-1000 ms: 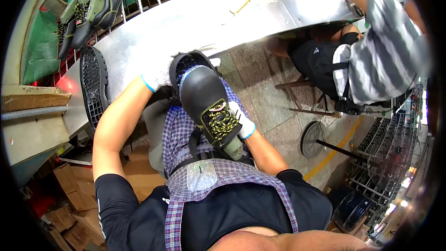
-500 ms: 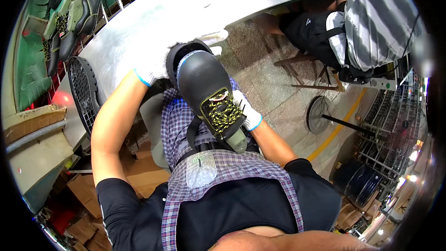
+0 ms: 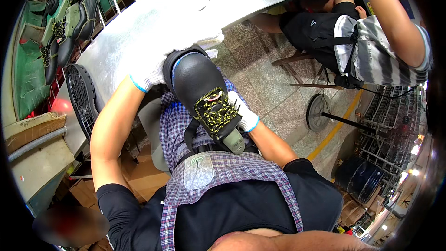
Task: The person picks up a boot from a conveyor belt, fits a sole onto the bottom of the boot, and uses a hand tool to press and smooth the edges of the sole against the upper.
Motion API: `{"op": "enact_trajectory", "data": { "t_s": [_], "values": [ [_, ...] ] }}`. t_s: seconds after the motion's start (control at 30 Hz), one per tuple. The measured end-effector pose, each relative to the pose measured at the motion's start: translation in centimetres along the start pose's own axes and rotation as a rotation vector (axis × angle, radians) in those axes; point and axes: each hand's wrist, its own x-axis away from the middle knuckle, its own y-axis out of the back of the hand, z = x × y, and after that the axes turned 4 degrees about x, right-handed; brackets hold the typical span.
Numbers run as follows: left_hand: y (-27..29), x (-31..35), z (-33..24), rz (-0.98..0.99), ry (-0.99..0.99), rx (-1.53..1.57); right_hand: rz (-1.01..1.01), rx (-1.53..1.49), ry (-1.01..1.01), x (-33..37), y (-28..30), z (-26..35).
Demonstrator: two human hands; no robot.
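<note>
Head view: just the one camera, so here's everything we've got.
Shoe: the black leather lace-up upper (image 3: 193, 79), black-and-yellow laces (image 3: 216, 114) and all, is over our lap in front of the blue plaid apron (image 3: 251, 169), toe away from us, with an olive-green block (image 3: 234, 143) poking out at the heel end.
Left hand: in a white knit glove with a blue cuff (image 3: 155, 67), curled around the toe end of a black rubber outsole (image 3: 167, 71); glare eats the fingertips.
Right hand: same kind of glove (image 3: 242, 114), partly closed on the upper's side beside the laces; we can't see the fingers underneath.
Step in hand: looks to us like seating the toe inside the sole's rim. Can't tell how the heel end sits.
Next move: we'd say it calls for even pressure, toe kept centred, before working back along the sides.
Bench: shiny silver metal top (image 3: 139, 32), badly blown out, with a black treaded sole (image 3: 81, 97) at its left edge.
Rack: white rods and green lining, more black-and-olive shoes (image 3: 88, 14) on it.
Room: speckled stone floor (image 3: 278, 74) with a yellow stripe (image 3: 337, 130), a seated co-worker in a grey striped shirt (image 3: 385, 42) to our right, brown cardboard boxes (image 3: 146, 174) below left.
</note>
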Motion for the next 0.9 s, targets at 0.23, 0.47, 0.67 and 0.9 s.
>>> {"op": "enact_trajectory", "data": {
  "t_s": [0.23,0.47,0.67,0.9],
  "values": [
    [-0.3,-0.4,0.6,0.064,0.008,-0.144,0.1,0.069,0.045,0.2,-1.1,1.6],
    [-0.7,0.3,0.9,0.035,0.031,0.049,0.052,-0.014,0.026,0.4,-1.2,1.3],
    [-1.4,0.5,2.3,0.166,-0.002,-0.367,-0.012,-0.123,-0.061,0.5,-0.4,-0.2],
    [-5.2,0.9,4.9,-0.15,-0.19,-0.446,0.175,-0.361,-0.126,0.5,2.6,-0.2]
  ]
}}
